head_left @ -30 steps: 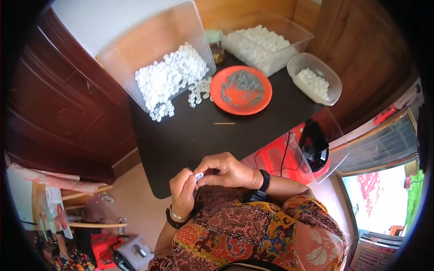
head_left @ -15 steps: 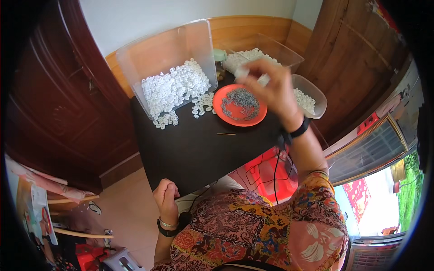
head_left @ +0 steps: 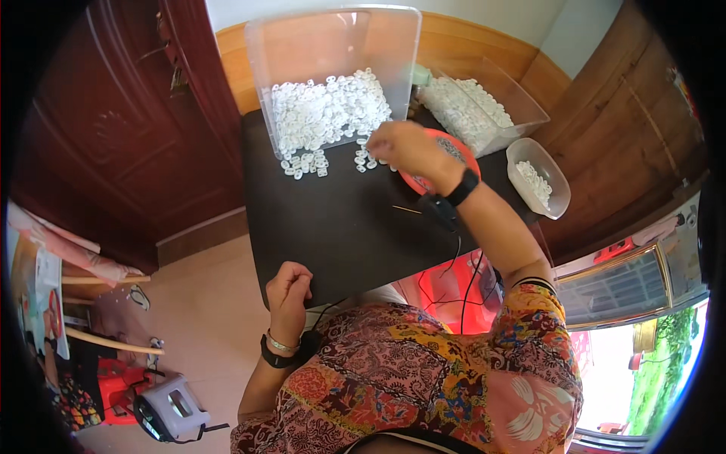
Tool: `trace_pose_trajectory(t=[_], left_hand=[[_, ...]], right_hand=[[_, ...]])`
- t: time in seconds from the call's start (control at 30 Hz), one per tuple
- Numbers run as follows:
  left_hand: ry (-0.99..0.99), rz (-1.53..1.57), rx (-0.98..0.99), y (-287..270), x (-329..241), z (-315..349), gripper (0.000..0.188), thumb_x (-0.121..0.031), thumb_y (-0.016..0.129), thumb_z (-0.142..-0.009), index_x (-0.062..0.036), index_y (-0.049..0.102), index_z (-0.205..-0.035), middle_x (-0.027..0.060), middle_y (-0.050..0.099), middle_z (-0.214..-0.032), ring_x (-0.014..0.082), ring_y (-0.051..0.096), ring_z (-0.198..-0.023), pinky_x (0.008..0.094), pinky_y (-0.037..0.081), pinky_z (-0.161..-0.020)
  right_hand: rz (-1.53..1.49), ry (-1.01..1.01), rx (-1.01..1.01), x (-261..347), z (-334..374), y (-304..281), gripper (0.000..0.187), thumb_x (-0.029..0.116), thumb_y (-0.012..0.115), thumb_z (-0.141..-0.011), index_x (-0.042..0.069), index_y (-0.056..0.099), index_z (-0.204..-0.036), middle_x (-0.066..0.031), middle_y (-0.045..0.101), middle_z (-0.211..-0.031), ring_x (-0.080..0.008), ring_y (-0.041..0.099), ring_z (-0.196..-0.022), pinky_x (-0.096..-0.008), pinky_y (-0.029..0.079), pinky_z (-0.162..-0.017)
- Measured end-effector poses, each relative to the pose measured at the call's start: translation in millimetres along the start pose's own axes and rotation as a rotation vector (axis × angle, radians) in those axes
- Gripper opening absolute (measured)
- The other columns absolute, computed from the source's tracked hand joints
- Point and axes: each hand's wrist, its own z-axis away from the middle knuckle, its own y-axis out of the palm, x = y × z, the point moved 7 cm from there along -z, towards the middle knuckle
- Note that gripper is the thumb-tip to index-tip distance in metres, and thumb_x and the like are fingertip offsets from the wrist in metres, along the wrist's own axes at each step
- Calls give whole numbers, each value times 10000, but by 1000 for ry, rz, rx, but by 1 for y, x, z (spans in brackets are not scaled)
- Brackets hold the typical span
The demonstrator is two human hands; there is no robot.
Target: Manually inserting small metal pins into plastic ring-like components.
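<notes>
My right hand [head_left: 410,150] is above the table, its fingers bent downward and close together over a small group of loose white oval plastic pieces [head_left: 361,161]. Whatever the fingertips hold, if anything, is hidden. Behind its wrist, a red plate [head_left: 473,157] bearing small grey metal pins [head_left: 449,147] is partly covered. My left hand [head_left: 289,291] rests closed at the table's near left edge, and I cannot make out what is inside it. A larger heap of white pieces [head_left: 325,110] spills from a clear plastic bin [head_left: 340,38] lying on its side.
The black table [head_left: 325,227] carries a thin stick [head_left: 407,209]. At the right stand a clear box of white pieces [head_left: 522,125] and a smaller clear tub [head_left: 563,200]. A red stool [head_left: 446,291] is below the table, and cables hang from my right wrist.
My right hand has moved left and toward me, from over the back right boxes to the loose white pieces beside the plate. The view has shifted; my left hand stays closed.
</notes>
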Motion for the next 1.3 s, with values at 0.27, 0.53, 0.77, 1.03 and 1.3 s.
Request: trace_pose_trajectory(t=[0.27,0.53,0.77,1.03,1.3], left_hand=[[60,-38,27,1,-5,3,95,-70,493,-852,-16,546,-794,-1,482,-628,63,448,-562,216,340,-508],[106,-81,36,-1,-7,0,84,-44,506,-840,3,550,-786,19,472,-592,68,436,-529,238,337,-478],[-177,69,135,2,-25,-7,115,-90,491,-856,-20,564,-801,-1,484,-599,71,452,-542,214,357,-509],[103,267,204,57,-124,-89,295,-260,439,-917,-15,599,-877,5,515,-632,76,472,-531,203,329,-493],[-87,532,298,105,-65,-130,204,-248,475,-877,-57,540,-843,21,532,-699,118,528,-586,212,379,-512]], right_hand=[[490,-76,261,-7,-9,73,115,178,607,-778,92,672,-817,-113,621,-828,-309,601,-831,-418,487,-721],[252,4,230,-6,-16,64,139,154,553,-809,52,639,-771,-123,637,-789,-326,607,-759,-421,482,-670],[-320,74,99,35,-8,11,100,74,578,-842,18,641,-895,-83,636,-777,-184,595,-724,-309,465,-678],[-980,-160,-104,72,13,-57,86,29,572,-875,4,634,-930,-68,617,-938,-164,562,-911,-292,438,-817],[-973,-224,-64,39,17,-21,104,23,549,-893,31,624,-965,-68,596,-1018,-193,565,-980,-318,444,-874]])
